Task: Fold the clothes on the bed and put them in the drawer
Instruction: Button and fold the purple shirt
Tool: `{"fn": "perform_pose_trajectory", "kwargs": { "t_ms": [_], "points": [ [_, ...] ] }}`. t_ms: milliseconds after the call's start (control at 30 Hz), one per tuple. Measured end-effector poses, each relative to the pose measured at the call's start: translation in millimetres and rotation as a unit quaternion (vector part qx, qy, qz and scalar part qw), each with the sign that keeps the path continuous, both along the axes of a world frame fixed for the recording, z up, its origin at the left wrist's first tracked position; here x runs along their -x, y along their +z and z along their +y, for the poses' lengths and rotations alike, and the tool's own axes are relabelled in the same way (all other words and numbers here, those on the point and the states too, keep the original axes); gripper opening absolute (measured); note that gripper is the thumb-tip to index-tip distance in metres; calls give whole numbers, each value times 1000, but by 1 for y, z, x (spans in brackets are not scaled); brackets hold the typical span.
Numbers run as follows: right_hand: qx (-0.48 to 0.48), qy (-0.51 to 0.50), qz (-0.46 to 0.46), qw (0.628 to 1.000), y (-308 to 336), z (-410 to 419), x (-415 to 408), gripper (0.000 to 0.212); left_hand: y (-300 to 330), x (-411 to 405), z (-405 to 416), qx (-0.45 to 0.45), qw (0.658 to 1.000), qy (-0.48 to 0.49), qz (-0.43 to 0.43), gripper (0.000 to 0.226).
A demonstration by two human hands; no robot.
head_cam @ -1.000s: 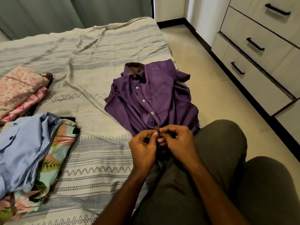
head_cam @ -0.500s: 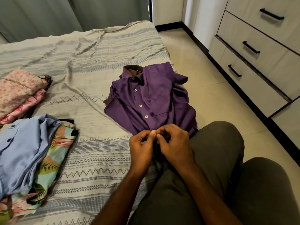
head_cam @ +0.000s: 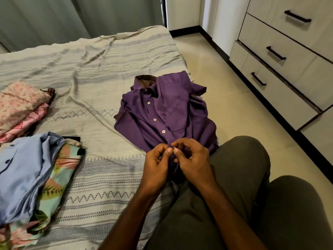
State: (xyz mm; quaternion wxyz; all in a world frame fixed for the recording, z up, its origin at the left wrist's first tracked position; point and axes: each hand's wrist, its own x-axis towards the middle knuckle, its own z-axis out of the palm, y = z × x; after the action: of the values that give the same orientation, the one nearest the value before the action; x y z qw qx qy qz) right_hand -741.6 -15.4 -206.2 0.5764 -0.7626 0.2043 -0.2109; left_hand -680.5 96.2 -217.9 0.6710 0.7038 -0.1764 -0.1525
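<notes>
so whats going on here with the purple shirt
A person sits at the edge of the bed doing up the purple shirt before folding it. The left hand and right hand pinch its front placket together low down. Three white buttons above look fastened. A blue shirt and other clothes wait on the left, and the drawers opposite are closed.

We see bare bedspread (head_cam: 93, 73) stretching beyond and left of the purple shirt (head_cam: 167, 112), so our hands can pass there. Left, the blue shirt (head_cam: 23, 170) on a floral garment (head_cam: 59, 175) and the pink pile (head_cam: 19, 107) block the way. Right, open floor (head_cam: 234, 112) runs to the drawers (head_cam: 281, 83).
</notes>
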Motion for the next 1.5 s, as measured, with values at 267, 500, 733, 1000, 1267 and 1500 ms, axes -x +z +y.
{"fn": "perform_pose_trajectory", "kwargs": {
  "t_ms": [267,500,733,1000,1267,1500],
  "points": [
    [-94,55,10,994,3,-6,-2,16,7,2,-9,65,991,24,115,26],
    [89,-1,78,993,4,0,-1,89,22,-20,-7,84,995,25,40,20],
    [179,-34,57,982,3,3,-3,25,22,-17,-2,86,995,-14,48,28],
    [-200,-24,43,979,3,-13,-8,23,-31,-12,16,-119,981,61,-138,30],
    [-58,-72,15,996,8,-11,-2,35,-54,-20,-7,-280,921,55,-266,25],
    [181,-54,35,981,15,-31,2,34,-57,-30,4,-256,932,2,-257,16]
  ]
}}
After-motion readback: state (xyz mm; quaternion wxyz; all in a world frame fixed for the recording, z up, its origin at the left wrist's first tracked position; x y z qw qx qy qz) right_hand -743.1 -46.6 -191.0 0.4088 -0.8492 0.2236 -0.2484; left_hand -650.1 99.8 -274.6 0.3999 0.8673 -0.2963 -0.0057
